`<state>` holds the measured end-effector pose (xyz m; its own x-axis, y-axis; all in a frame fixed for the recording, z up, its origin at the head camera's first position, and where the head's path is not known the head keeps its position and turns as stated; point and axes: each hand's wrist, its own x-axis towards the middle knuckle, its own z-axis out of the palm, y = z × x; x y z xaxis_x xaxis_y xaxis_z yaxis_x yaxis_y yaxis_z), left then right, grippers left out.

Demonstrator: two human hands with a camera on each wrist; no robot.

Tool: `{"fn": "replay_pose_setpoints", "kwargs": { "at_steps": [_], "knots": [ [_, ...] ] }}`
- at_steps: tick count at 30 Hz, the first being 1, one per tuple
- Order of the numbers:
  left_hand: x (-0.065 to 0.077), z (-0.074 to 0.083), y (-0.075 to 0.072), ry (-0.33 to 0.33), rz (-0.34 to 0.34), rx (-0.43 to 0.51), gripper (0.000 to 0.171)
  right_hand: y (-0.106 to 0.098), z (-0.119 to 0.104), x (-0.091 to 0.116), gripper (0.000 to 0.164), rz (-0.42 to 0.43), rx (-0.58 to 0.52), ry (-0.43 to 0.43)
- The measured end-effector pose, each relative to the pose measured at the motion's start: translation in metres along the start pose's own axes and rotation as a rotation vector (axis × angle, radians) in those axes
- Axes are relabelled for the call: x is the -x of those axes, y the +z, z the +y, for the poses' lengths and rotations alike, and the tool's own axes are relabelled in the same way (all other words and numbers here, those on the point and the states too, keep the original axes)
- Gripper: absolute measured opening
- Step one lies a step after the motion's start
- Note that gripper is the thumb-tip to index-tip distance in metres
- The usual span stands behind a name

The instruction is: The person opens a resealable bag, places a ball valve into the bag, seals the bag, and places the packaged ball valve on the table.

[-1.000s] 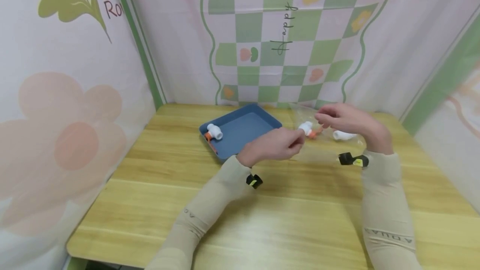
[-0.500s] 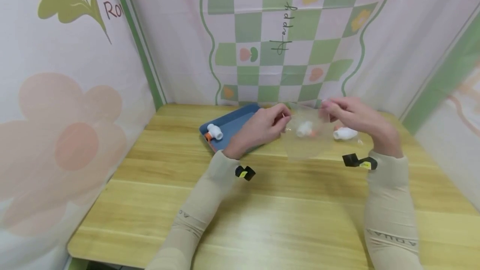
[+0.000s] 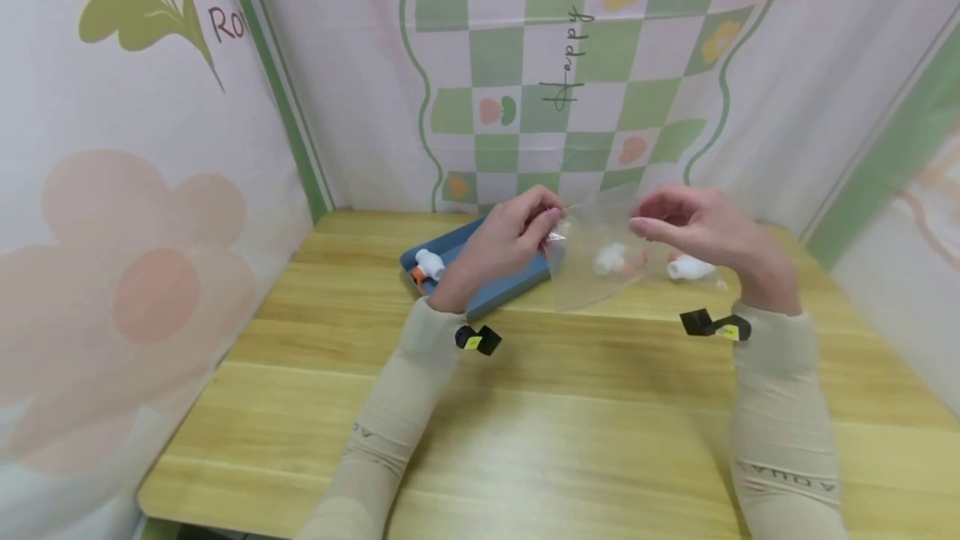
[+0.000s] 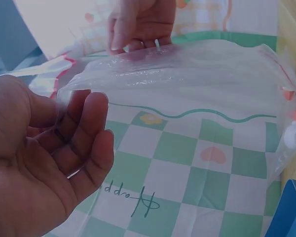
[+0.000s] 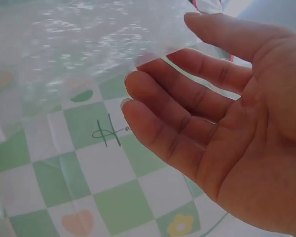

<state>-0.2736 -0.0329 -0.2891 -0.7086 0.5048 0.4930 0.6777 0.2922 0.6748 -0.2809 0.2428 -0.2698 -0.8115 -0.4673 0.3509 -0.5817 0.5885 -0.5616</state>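
Observation:
A clear plastic bag (image 3: 592,273) hangs between my hands above the back right of the table. My left hand (image 3: 502,240) pinches its edge between thumb and fingers. My right hand (image 3: 701,227) is curved at the bag's other side; in the right wrist view its thumb and fingers stand apart, with film (image 5: 103,39) reaching its fingertips. A white ball valve (image 3: 611,259) with an orange handle shows through the bag; whether it lies inside or behind, I cannot tell. Another white valve (image 3: 692,267) lies beneath my right hand, with clear film by it.
Behind my left hand stands a blue tray (image 3: 510,294). A white valve with an orange handle (image 3: 430,265) lies in its left corner. The wooden table (image 3: 525,423) meets patterned curtains (image 3: 570,73) at the back and sides.
My left hand came up from beside the valve, took the bag's edge and moved left and up. The bag has lifted and spread. My right hand rose slightly; its fingers spread from the thumb.

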Motion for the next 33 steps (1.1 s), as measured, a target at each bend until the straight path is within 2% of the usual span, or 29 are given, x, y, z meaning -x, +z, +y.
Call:
{"fn": "replay_pose_setpoints", "kwargs": {
  "at_steps": [6,11,14,19,21,26,28,33],
  "knots": [
    [0.001,0.002,-0.007,0.044,0.027,0.091,0.019,0.003,-0.011,-0.002,0.008,-0.038,-0.018,-0.094],
    [0.002,0.001,-0.014,0.032,0.029,0.121,0.020,0.000,-0.031,0.000,0.007,-0.053,-0.053,-0.137],
    [0.002,-0.001,-0.017,0.004,0.032,0.089,0.019,-0.001,-0.033,0.002,0.007,-0.039,-0.037,-0.136],
    [0.003,-0.006,-0.020,-0.033,0.029,-0.016,0.018,0.005,-0.016,0.000,0.010,0.008,0.036,-0.163],
    [0.002,-0.008,-0.019,-0.042,0.029,-0.053,0.022,0.007,-0.021,0.000,0.011,0.015,0.059,-0.167],
    [0.000,-0.010,-0.015,-0.010,0.055,-0.102,0.031,0.013,-0.023,-0.002,0.010,0.019,0.098,-0.250],
    [0.000,-0.008,-0.013,0.022,0.064,-0.120,0.034,0.015,-0.016,-0.004,0.012,0.019,0.124,-0.301],
    [-0.002,-0.002,-0.008,0.080,0.063,-0.202,0.040,0.017,-0.024,-0.002,0.013,-0.003,0.191,-0.328]
  ]
}}
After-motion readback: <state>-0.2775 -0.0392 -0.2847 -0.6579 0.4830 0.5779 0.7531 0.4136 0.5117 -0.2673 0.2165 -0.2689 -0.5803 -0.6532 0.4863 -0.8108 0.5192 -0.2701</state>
